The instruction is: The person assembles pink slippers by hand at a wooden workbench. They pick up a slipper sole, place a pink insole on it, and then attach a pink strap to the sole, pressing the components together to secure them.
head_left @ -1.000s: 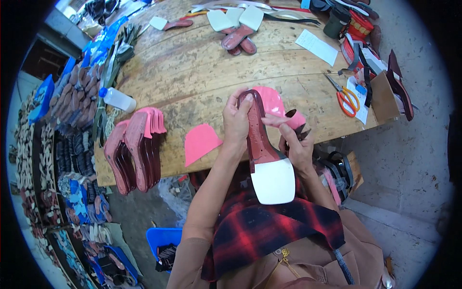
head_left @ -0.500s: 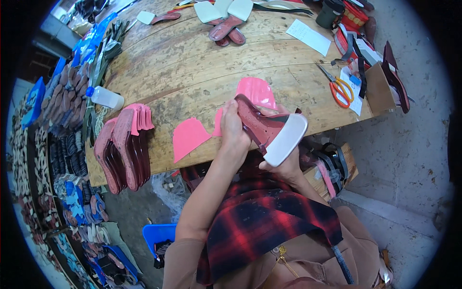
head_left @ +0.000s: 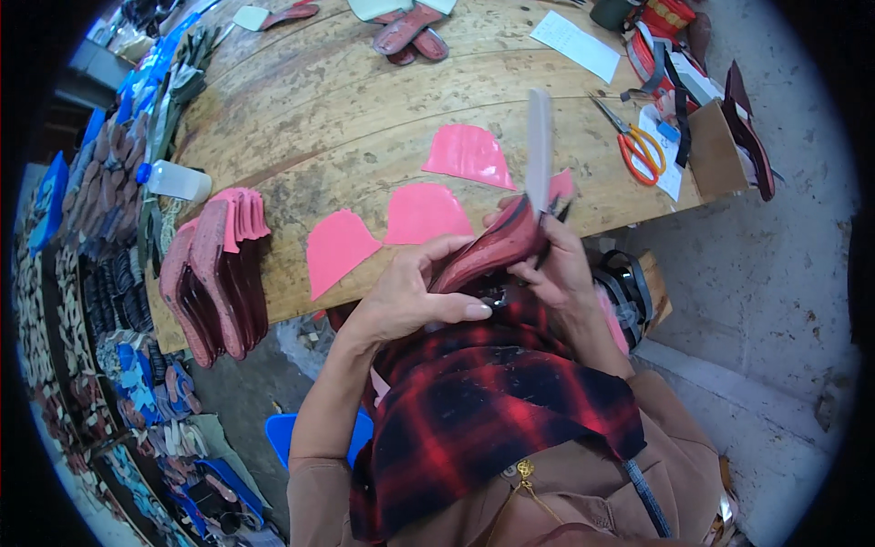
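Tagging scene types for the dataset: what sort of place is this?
Most likely a small shoemaking workshop. A person's left hand and right hand hold a dark red shoe upper over a worn wooden workbench. On it lie pink cut pieces, a stack of uppers and orange-handled scissors.

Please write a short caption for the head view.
Both hands, left hand and right hand, hold a dark red shoe sole above a wooden table.

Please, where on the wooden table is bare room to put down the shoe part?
The table is bare in its middle, between the pink cut pieces, the plastic bottle and the shoes at the far edge. The right end near the scissors is crowded.
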Tool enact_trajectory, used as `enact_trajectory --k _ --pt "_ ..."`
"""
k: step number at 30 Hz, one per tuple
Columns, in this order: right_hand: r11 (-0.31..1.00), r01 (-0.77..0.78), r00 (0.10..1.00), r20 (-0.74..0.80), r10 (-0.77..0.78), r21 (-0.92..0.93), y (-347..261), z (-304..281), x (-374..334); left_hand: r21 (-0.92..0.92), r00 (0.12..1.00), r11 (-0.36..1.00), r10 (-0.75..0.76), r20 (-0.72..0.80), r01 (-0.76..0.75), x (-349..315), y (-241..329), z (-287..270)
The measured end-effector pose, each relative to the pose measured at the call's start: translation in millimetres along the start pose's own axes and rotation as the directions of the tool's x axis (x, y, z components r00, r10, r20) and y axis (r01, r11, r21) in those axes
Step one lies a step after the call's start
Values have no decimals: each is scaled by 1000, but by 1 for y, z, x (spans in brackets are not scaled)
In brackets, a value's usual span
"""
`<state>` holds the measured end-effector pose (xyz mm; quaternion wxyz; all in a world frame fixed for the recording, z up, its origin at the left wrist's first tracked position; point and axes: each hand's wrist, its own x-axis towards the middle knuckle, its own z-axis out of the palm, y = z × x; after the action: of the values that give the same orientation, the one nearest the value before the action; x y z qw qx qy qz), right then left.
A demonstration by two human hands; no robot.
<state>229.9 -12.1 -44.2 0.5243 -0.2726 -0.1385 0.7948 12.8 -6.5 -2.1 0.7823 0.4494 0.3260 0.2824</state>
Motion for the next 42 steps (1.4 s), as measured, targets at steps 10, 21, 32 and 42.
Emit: enact_trajectory --k 10,21,32,42 --pt "979 -202 947 -254 198 9 7 -26 -5 342 989 936 36 146 -84 -6 -27 -11" --pt "985 -113 993 -50 108 -127 3 -34 -19 448 984 879 118 133 -166 1 -42 -15" --pt "834 170 969 -66 -239 -525 31 -4 -35 790 964 590 268 5 -168 27 -34 26" --pt "888 293 866 -295 -404 -355 -14 -23 -26 701 995 706 42 95 -97 32 12 55"
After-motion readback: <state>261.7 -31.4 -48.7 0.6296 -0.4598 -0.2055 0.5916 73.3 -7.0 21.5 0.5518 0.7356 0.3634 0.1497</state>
